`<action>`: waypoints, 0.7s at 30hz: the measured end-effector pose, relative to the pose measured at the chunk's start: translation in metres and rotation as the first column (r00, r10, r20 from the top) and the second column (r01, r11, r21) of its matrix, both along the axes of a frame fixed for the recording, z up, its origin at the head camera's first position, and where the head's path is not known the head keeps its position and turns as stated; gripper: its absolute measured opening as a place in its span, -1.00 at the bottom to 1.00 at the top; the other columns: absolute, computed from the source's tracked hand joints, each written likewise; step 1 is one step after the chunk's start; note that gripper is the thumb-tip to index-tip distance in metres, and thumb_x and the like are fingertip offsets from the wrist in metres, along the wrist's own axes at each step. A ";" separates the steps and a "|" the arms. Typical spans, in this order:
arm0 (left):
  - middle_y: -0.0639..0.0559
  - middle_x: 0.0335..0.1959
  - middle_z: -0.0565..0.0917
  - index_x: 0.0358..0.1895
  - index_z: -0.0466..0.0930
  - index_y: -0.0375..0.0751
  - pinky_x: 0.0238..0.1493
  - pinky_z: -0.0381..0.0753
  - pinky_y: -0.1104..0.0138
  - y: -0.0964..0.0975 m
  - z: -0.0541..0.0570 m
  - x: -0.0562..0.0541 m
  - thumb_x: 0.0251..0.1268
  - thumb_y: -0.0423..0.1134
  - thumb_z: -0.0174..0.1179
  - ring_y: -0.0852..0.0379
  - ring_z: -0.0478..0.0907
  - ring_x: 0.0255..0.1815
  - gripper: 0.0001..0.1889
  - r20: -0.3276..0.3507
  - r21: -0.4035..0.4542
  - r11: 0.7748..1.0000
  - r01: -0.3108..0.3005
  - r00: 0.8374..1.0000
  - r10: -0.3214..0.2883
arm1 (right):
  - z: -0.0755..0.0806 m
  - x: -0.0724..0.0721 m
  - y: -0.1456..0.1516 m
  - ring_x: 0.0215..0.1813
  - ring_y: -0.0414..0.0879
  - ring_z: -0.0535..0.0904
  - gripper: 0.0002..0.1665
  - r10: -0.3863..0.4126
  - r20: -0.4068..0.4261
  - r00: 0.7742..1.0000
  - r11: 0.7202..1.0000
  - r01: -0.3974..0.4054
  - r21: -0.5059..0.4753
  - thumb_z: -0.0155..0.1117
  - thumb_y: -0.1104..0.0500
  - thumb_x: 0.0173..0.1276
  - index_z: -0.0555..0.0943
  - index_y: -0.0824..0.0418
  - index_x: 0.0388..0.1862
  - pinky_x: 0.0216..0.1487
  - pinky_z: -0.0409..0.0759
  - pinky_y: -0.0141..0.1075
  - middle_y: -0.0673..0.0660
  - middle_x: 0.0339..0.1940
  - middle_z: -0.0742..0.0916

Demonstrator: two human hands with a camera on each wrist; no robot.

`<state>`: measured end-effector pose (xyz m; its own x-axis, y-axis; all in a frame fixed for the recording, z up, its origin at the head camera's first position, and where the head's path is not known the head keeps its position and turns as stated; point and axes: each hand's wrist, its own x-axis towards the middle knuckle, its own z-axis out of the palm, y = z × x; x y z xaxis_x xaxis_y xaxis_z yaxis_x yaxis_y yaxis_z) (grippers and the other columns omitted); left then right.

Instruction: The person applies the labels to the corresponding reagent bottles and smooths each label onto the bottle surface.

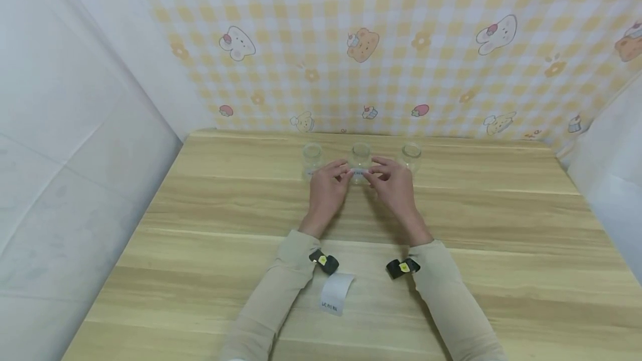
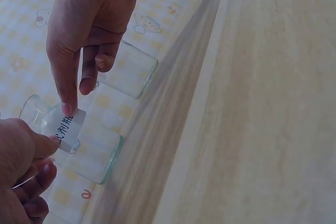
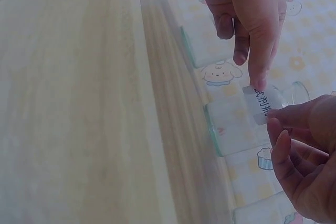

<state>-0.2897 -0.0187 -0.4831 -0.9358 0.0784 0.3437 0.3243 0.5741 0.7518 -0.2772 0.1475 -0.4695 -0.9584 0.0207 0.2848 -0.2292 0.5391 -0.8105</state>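
Three clear glass bottles stand in a row at the back of the table. My left hand (image 1: 328, 185) and right hand (image 1: 393, 183) hold a small white label (image 2: 72, 129) with dark handwriting by its two ends, thumbs on its face. The label lies across the front of the middle bottle (image 1: 360, 152); whether it is fully stuck down I cannot tell. The left bottle (image 1: 312, 152) has a label low on its front, partly behind my left hand. Beside my right hand is the right bottle (image 1: 411, 152), its lower part partly hidden.
A white paper strip (image 1: 337, 288) with handwriting at its near end lies on the wooden table (image 1: 476, 294) between my forearms. A yellow checked cloth (image 1: 321, 43) with cartoon prints hangs behind the table. Black bands with cameras (image 1: 323, 261) are on both wrists.
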 end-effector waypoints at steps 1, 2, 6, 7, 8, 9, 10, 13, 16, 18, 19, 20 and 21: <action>-0.12 0.15 0.74 -0.15 0.81 -0.26 -0.21 0.70 0.31 0.000 0.000 0.000 0.37 -0.30 0.38 0.04 0.76 -0.27 -0.89 -0.003 -0.001 1.000 -0.002 1.000 0.002 | 0.000 0.000 0.000 -0.44 0.12 0.78 -0.82 0.001 -0.001 1.000 1.000 -0.001 0.001 0.46 0.30 0.38 0.78 0.46 -0.22 -0.60 0.57 -0.49 0.33 0.21 0.72; -0.12 0.15 0.74 -0.15 0.81 -0.26 -0.21 0.71 0.31 0.000 0.000 0.000 0.37 -0.30 0.38 0.04 0.76 -0.27 -0.89 -0.005 0.000 1.000 -0.003 1.000 0.003 | 0.000 0.000 0.000 -0.44 0.12 0.78 -0.82 0.001 -0.001 1.000 1.000 -0.001 0.003 0.46 0.30 0.38 0.78 0.46 -0.22 -0.60 0.57 -0.49 0.33 0.21 0.72; -0.13 0.14 0.74 -0.15 0.81 -0.26 -0.18 0.71 0.29 0.000 -0.001 0.001 0.37 -0.30 0.38 0.04 0.76 -0.27 -0.89 -0.016 -0.010 1.000 -0.006 1.000 0.006 | 0.000 0.001 0.000 -0.45 0.11 0.77 -0.82 -0.001 -0.004 1.000 1.000 0.001 0.012 0.45 0.29 0.38 0.78 0.45 -0.22 -0.59 0.56 -0.50 0.32 0.20 0.72; -0.13 0.13 0.74 -0.15 0.81 -0.26 -0.18 0.71 0.28 0.000 -0.001 0.001 0.38 -0.30 0.38 0.03 0.76 -0.28 -0.89 -0.019 -0.012 1.000 -0.007 1.000 0.007 | 0.000 0.001 0.000 -0.45 0.11 0.77 -0.82 -0.001 -0.003 1.000 1.000 0.001 0.015 0.45 0.29 0.38 0.79 0.45 -0.22 -0.59 0.56 -0.50 0.32 0.20 0.72; -0.14 0.13 0.74 -0.16 0.81 -0.27 -0.18 0.72 0.27 0.000 -0.001 0.001 0.37 -0.31 0.38 0.03 0.76 -0.28 -0.89 -0.024 -0.013 1.000 -0.006 1.000 0.006 | 0.000 0.002 0.000 -0.45 0.11 0.77 -0.83 -0.003 -0.002 1.000 1.000 0.003 0.017 0.45 0.29 0.38 0.79 0.45 -0.23 -0.59 0.55 -0.51 0.32 0.20 0.73; -0.14 0.12 0.75 -0.16 0.81 -0.27 -0.17 0.72 0.26 0.000 -0.002 0.002 0.37 -0.31 0.38 0.02 0.76 -0.28 -0.89 -0.029 -0.015 1.000 -0.007 1.000 0.007 | 0.000 0.002 -0.001 -0.45 0.10 0.77 -0.83 -0.004 -0.001 1.000 1.000 0.004 0.018 0.46 0.29 0.38 0.79 0.44 -0.23 -0.58 0.55 -0.51 0.31 0.20 0.73; -0.15 0.11 0.75 -0.17 0.81 -0.28 -0.17 0.72 0.24 0.000 -0.002 0.002 0.37 -0.31 0.38 0.02 0.76 -0.28 -0.89 -0.034 -0.015 1.000 -0.007 0.999 0.007 | 0.000 0.002 -0.001 -0.44 0.10 0.77 -0.83 -0.007 0.001 1.000 1.000 0.007 0.019 0.46 0.29 0.38 0.79 0.44 -0.23 -0.58 0.56 -0.51 0.31 0.20 0.73; -0.17 0.10 0.75 -0.19 0.81 -0.29 -0.16 0.72 0.23 0.000 -0.002 0.002 0.37 -0.32 0.38 0.01 0.76 -0.29 -0.90 -0.043 -0.013 1.000 -0.008 0.999 0.007 | 0.000 0.002 -0.001 -0.44 0.09 0.78 -0.83 -0.014 0.001 1.000 1.000 0.014 0.025 0.47 0.28 0.37 0.80 0.43 -0.23 -0.57 0.56 -0.51 0.29 0.19 0.74; -0.17 0.10 0.75 -0.20 0.81 -0.29 -0.15 0.73 0.23 0.001 -0.001 0.003 0.36 -0.33 0.38 0.01 0.77 -0.29 -0.90 -0.048 -0.010 1.000 -0.007 0.999 0.006 | 0.000 0.002 -0.001 -0.43 0.09 0.78 -0.83 -0.020 -0.007 1.000 0.999 0.020 0.031 0.47 0.27 0.37 0.80 0.42 -0.24 -0.56 0.56 -0.51 0.28 0.18 0.75; -0.17 0.10 0.75 -0.20 0.81 -0.30 -0.16 0.73 0.24 0.001 -0.001 0.003 0.36 -0.33 0.38 0.01 0.76 -0.29 -0.91 -0.048 -0.008 1.000 -0.007 0.999 0.007 | 0.000 0.002 -0.001 -0.43 0.09 0.78 -0.83 -0.022 -0.012 1.000 0.999 0.023 0.036 0.47 0.27 0.37 0.80 0.42 -0.25 -0.54 0.55 -0.52 0.28 0.17 0.75; -0.17 0.10 0.75 -0.20 0.81 -0.30 -0.17 0.73 0.24 0.001 -0.001 0.002 0.36 -0.33 0.38 0.02 0.76 -0.29 -0.90 -0.049 -0.007 1.000 -0.007 0.999 0.007 | 0.000 0.002 -0.001 -0.43 0.09 0.78 -0.83 -0.023 -0.013 1.000 0.999 0.023 0.039 0.47 0.27 0.37 0.80 0.41 -0.25 -0.54 0.55 -0.52 0.28 0.17 0.75; -0.17 0.10 0.75 -0.19 0.81 -0.30 -0.17 0.73 0.25 0.001 -0.001 0.002 0.36 -0.33 0.39 0.02 0.76 -0.29 -0.90 -0.049 -0.008 1.000 -0.009 0.999 0.008 | 0.000 0.001 -0.001 -0.42 0.09 0.78 -0.83 -0.024 -0.013 1.000 0.999 0.024 0.041 0.47 0.27 0.37 0.80 0.41 -0.25 -0.53 0.55 -0.53 0.28 0.17 0.75; -0.17 0.09 0.76 -0.19 0.81 -0.30 -0.17 0.72 0.25 0.001 -0.001 0.002 0.36 -0.33 0.39 0.02 0.76 -0.30 -0.90 -0.050 -0.007 1.000 -0.010 0.999 0.009 | 0.000 0.001 -0.001 -0.42 0.09 0.78 -0.83 -0.024 -0.012 1.000 0.999 0.025 0.042 0.47 0.27 0.37 0.80 0.41 -0.26 -0.53 0.55 -0.53 0.28 0.17 0.75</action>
<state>-0.2875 -0.0179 -0.4837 -0.9180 0.0723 0.3899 0.3561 0.5829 0.7304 -0.2759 0.1463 -0.4690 -0.9545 0.0321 0.2964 -0.2242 0.5781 -0.7845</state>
